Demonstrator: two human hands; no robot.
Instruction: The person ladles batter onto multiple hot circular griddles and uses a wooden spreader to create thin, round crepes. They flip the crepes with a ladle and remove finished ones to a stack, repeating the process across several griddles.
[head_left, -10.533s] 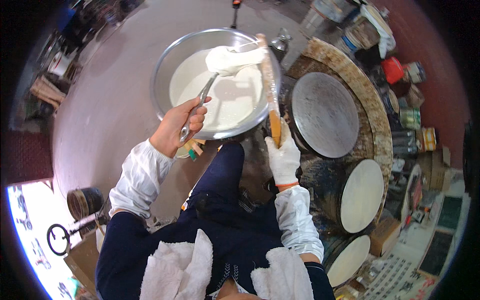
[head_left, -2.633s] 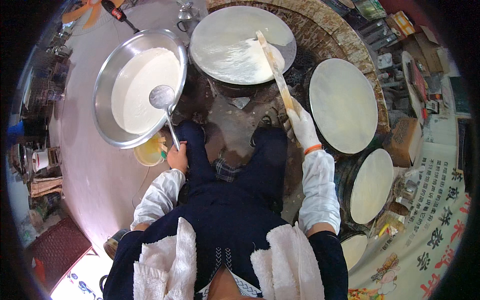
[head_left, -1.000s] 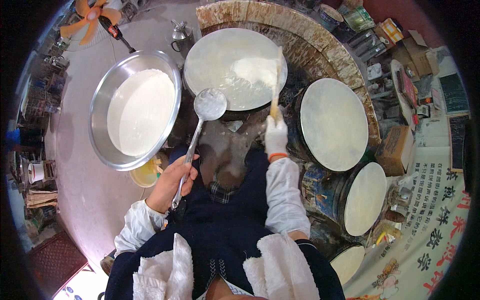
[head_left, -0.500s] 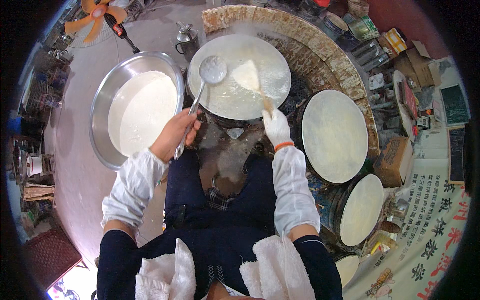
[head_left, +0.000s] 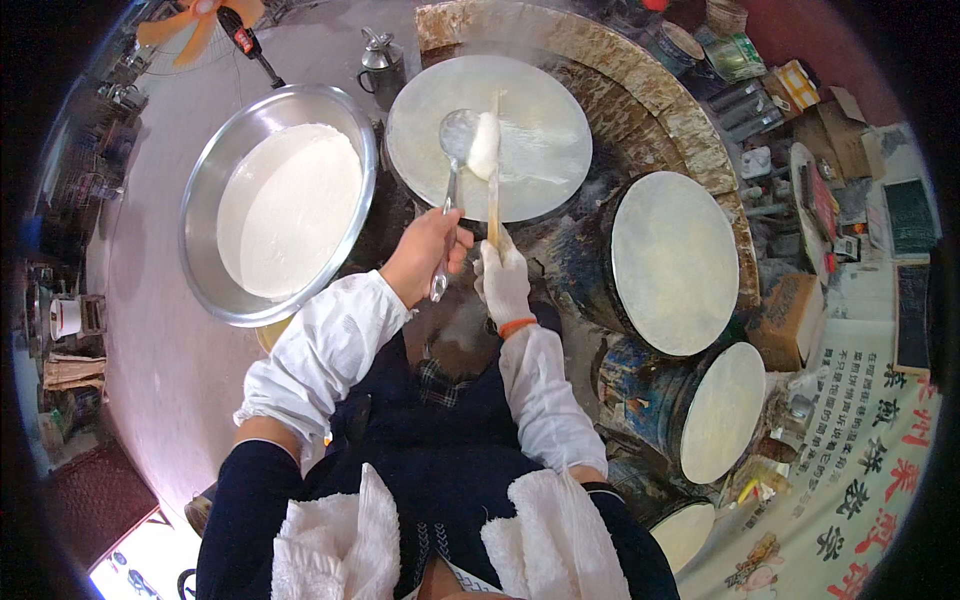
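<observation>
Left hand [head_left: 425, 258] is at the near side of the far griddle [head_left: 550, 120], bare fingers wrapped round a ladle [head_left: 459, 134]. Gloved right hand [head_left: 502, 280] is there too, gripping a wooden spreader [head_left: 494, 205]. White batter blob [head_left: 483, 150] sits between those 2 tools, over that griddle. Steel bowl [head_left: 203, 220] is left of it, 3 more griddles [head_left: 675, 262] to its right.

The left grip [head_left: 425, 250] hid part of the ladle [head_left: 456, 142]; the view's far edge cut off an orange fan [head_left: 204, 8] at left.
</observation>
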